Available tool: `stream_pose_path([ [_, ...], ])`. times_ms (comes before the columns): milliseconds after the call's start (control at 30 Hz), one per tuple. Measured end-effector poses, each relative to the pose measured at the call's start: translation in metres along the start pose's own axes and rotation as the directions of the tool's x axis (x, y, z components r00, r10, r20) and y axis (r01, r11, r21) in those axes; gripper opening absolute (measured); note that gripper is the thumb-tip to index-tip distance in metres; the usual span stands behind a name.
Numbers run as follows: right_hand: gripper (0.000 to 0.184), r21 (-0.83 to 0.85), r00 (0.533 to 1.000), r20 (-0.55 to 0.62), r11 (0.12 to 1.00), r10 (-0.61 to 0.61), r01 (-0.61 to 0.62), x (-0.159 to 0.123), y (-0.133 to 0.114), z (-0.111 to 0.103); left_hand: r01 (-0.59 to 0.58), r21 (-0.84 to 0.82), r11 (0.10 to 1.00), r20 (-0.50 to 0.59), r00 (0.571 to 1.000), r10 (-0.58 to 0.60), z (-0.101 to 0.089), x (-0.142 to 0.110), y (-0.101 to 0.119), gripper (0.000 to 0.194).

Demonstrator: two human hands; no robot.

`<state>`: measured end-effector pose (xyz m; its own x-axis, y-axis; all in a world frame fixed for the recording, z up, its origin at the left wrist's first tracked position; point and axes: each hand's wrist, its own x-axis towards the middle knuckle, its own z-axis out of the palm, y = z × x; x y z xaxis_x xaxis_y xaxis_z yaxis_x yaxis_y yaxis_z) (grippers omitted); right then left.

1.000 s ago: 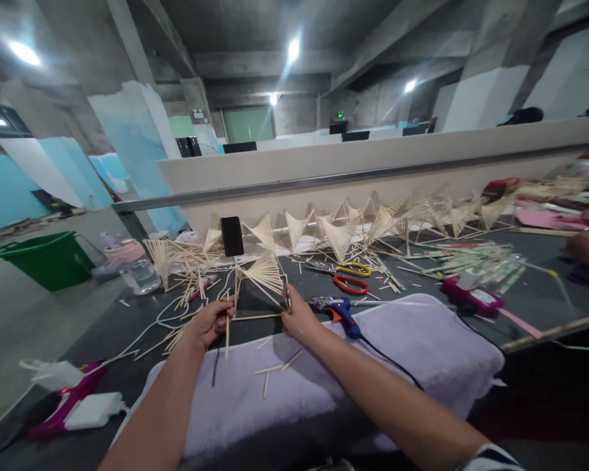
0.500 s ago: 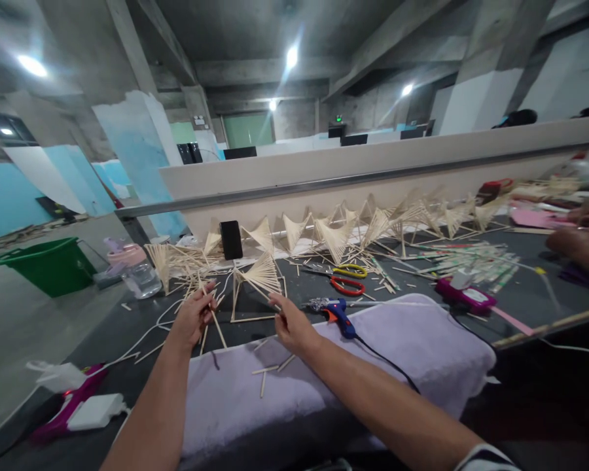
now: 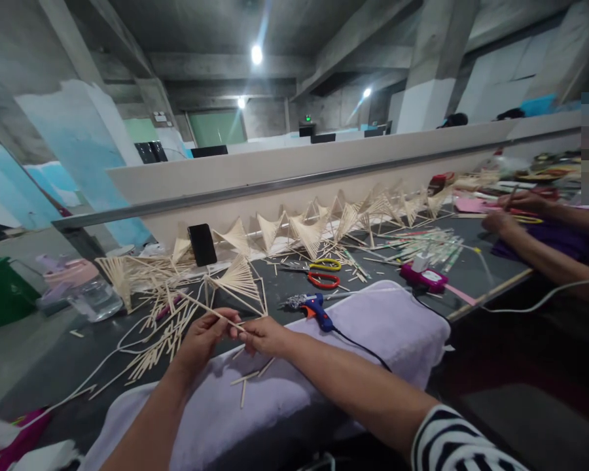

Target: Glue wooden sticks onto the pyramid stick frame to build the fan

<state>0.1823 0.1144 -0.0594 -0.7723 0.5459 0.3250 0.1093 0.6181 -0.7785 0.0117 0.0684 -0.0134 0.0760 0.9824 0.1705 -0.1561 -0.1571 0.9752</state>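
A thin wooden stick is pinched between both hands above the towel's back edge. My left hand is closed around its middle. My right hand has its fingers closed on the near end, close to my left fingertips. Just behind the hands stands a fan-shaped stick frame, its lower part partly hidden by them. To the right a blue glue gun rests at the edge of the lilac towel. Several short stick pieces lie on the towel in front of my hands.
Scissors, a phone and a row of twisted stick models stand or lie behind. Loose sticks and white cables spread left, near a water bottle. At right are a magenta power strip and another person's hands.
My right hand has let go of the fan-shaped frame and moved to the stick's near end. My left hand has brought the stick toward it. The view has turned right.
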Motion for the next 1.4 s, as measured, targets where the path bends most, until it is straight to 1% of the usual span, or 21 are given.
stream_pose_path([
  [100, 0.033, -0.046, 1.0, -0.007, 0.999, -0.016, 0.016, -0.002, -0.006, -0.003, 0.015, 0.02, 1.0, -0.008, 1.0, -0.015, -0.002, 0.0, -0.001, 0.02],
  [200, 0.029, -0.111, 0.999, -0.038, 0.993, -0.031, 0.026, -0.003, -0.011, -0.006, -0.024, 0.004, 1.0, -0.074, 0.997, 0.024, -0.008, -0.002, 0.004, 0.018],
  [267, 0.027, -0.132, 0.999, -0.037, 0.991, -0.036, 0.031, -0.003, -0.012, -0.007, -0.045, -0.006, 0.999, -0.104, 0.994, 0.044, -0.01, -0.003, 0.008, 0.019],
  [400, 0.032, -0.14, 0.998, -0.028, 0.989, -0.054, 0.05, -0.003, -0.011, -0.009, -0.059, -0.01, 0.998, -0.098, 0.993, 0.058, -0.011, -0.002, 0.01, 0.019],
  [500, 0.029, -0.184, 0.995, -0.067, 0.981, -0.073, 0.06, -0.002, -0.011, -0.011, -0.084, -0.015, 0.996, -0.124, 0.989, 0.082, -0.013, -0.001, 0.01, 0.017],
  [600, 0.027, -0.235, 0.994, -0.072, 0.97, -0.079, 0.06, -0.002, -0.01, -0.014, -0.13, -0.039, 0.991, -0.202, 0.972, 0.12, -0.021, 0.001, 0.012, 0.018],
  [700, 0.025, -0.269, 0.993, -0.072, 0.961, -0.088, 0.065, -0.002, -0.009, -0.014, -0.187, -0.053, 0.981, -0.278, 0.946, 0.165, -0.03, 0.003, 0.016, 0.021],
  [767, 0.023, -0.274, 0.993, -0.083, 0.96, -0.088, 0.063, -0.002, -0.006, -0.013, -0.201, -0.044, 0.979, -0.304, 0.936, 0.179, -0.033, 0.005, 0.017, 0.023],
  [867, 0.022, -0.276, 0.991, -0.108, 0.96, -0.084, 0.051, -0.001, -0.002, -0.01, -0.171, -0.019, 0.985, -0.295, 0.943, 0.158, -0.029, 0.006, 0.014, 0.023],
  [1000, 0.026, -0.306, 0.988, -0.124, 0.95, -0.096, 0.054, -0.001, -0.002, -0.012, -0.059, 0.026, 0.998, -0.19, 0.98, 0.063, -0.014, 0.008, 0.003, 0.022],
  [1067, 0.025, -0.324, 0.99, -0.114, 0.945, -0.089, 0.048, -0.001, -0.004, -0.013, -0.022, 0.045, 0.999, -0.148, 0.989, 0.028, -0.008, 0.009, -0.002, 0.023],
  [1133, 0.025, -0.342, 0.993, -0.104, 0.94, -0.056, 0.017, -0.001, -0.006, -0.014, -0.007, 0.049, 0.999, -0.133, 0.991, 0.014, -0.003, 0.009, -0.005, 0.024],
  [1267, 0.025, -0.372, 0.994, -0.107, 0.927, -0.006, -0.035, -0.002, -0.006, -0.014, -0.026, 0.038, 0.999, -0.141, 0.99, 0.031, -0.001, 0.007, -0.004, 0.028],
  [1333, 0.025, -0.377, 0.994, -0.11, 0.925, 0.017, -0.057, -0.003, -0.007, -0.013, -0.048, 0.048, 0.998, -0.175, 0.983, 0.056, -0.004, 0.006, 0.002, 0.03],
  [1400, 0.026, -0.379, 0.991, -0.121, 0.92, 0.062, -0.104, -0.005, -0.012, -0.014, -0.056, 0.08, 0.995, -0.215, 0.974, 0.072, -0.009, 0.007, 0.014, 0.03],
])
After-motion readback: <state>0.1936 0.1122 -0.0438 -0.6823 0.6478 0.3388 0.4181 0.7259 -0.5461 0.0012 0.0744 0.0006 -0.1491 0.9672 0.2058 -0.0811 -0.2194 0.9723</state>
